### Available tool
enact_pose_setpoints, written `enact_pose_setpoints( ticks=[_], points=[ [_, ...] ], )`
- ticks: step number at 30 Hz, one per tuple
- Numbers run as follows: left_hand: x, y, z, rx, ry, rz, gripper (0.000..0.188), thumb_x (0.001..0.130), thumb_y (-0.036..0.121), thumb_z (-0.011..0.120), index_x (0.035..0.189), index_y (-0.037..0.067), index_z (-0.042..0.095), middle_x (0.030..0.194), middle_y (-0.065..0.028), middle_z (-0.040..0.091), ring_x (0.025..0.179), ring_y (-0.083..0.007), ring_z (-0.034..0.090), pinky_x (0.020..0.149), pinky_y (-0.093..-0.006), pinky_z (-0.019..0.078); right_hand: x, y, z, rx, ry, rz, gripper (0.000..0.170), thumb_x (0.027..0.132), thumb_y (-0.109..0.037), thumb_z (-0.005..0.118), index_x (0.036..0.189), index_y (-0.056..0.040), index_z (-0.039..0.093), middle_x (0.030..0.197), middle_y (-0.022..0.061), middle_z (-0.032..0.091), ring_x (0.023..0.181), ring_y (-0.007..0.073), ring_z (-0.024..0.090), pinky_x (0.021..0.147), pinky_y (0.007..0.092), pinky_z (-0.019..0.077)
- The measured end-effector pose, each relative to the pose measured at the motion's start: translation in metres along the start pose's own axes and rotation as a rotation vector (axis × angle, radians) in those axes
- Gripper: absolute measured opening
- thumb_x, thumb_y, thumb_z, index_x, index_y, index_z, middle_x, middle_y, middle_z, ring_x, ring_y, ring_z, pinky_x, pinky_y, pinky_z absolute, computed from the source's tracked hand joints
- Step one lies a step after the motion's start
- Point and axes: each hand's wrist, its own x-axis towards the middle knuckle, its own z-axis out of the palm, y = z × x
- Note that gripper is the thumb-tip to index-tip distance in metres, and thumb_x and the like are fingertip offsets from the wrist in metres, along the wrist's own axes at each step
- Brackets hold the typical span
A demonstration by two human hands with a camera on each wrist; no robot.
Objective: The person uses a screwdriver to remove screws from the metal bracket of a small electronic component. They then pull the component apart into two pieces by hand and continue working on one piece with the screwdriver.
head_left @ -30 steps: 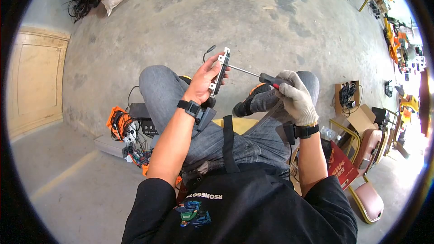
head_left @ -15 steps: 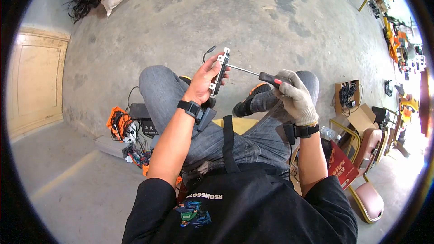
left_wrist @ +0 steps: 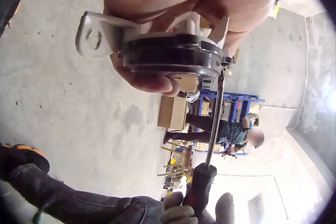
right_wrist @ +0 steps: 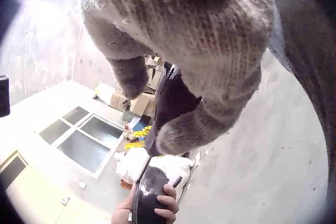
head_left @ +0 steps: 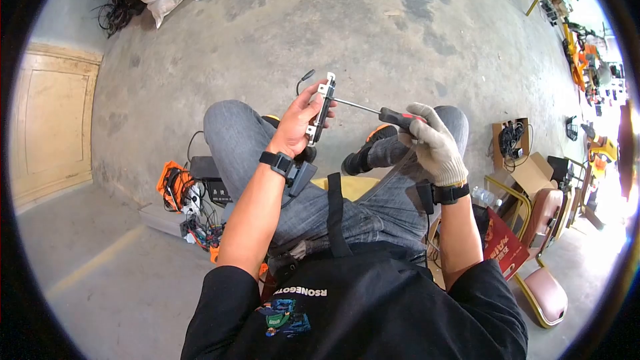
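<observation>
My bare left hand (head_left: 293, 127) holds up a slim black device (head_left: 321, 112) with pale metal brackets at its ends and a short cable with a plug (head_left: 307, 75). In the left wrist view a bracket tab (left_wrist: 93, 37) with a hole sticks out beside the device's rounded black end. My gloved right hand (head_left: 437, 143) grips the black and red handle of a screwdriver (head_left: 393, 117). Its straight shaft (left_wrist: 216, 121) reaches across to the device, the tip right at the edge near a bracket. In the right wrist view gloved fingers curl round the dark handle (right_wrist: 176, 98).
Both hands work above crossed legs in jeans (head_left: 233, 137). To the left lie tangled cables and orange parts (head_left: 175, 183). A cable box (head_left: 510, 140) and pink-seated chairs (head_left: 545, 293) stand at right. Another person (left_wrist: 231, 132) is in the background.
The screwdriver handle has turned in my right fingers, its red part now showing along the top. My left hand keeps the device nearly still.
</observation>
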Motion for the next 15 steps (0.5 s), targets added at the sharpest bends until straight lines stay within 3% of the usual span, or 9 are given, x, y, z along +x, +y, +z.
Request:
enact_pose_setpoints(
  ticks=[3,7,9,15],
  points=[
    [0.000,0.000,0.000,-0.006,0.003,0.002,0.049,0.102,0.028,0.059,0.148,0.014,0.047,0.109,-0.0086,0.066,0.091,-0.0152,0.063,0.073,-0.0280,0.0535,0.002,-0.005,-0.006,0.078,-0.067,0.150,0.040,0.094,-0.015,0.066,0.127,0.0022,0.053,0.106,0.0090,0.059,0.090,0.0179,0.062,0.078,0.0300,0.0541],
    [-0.001,0.000,0.000,-0.006,-0.002,-0.005,0.049,0.102,0.027,0.059,0.148,0.015,0.047,0.109,-0.0085,0.066,0.091,-0.0152,0.063,0.074,-0.0281,0.0538,0.007,0.003,-0.011,0.081,-0.017,0.105,0.040,0.089,-0.007,0.067,0.125,0.0013,0.054,0.105,0.0098,0.058,0.091,0.0171,0.062,0.078,0.0291,0.0553],
    [0.000,0.000,-0.001,-0.012,-0.011,-0.002,0.049,0.102,0.027,0.059,0.148,0.015,0.047,0.109,-0.0084,0.066,0.091,-0.0152,0.063,0.074,-0.0281,0.0538,0.004,0.003,-0.009,0.060,-0.043,0.019,0.037,0.087,-0.002,0.066,0.121,0.0007,0.053,0.109,0.0086,0.057,0.093,0.0181,0.063,0.088,0.0343,0.0566],
    [0.001,-0.002,-0.002,-0.010,-0.020,0.004,0.049,0.102,0.027,0.059,0.148,0.015,0.047,0.108,-0.0080,0.066,0.091,-0.0152,0.063,0.073,-0.0282,0.0536,0.006,0.003,-0.016,0.033,-0.099,0.028,0.037,0.083,0.004,0.066,0.117,-0.0002,0.054,0.112,0.0089,0.057,0.099,0.0196,0.063,0.093,0.0366,0.0561]
  ],
)
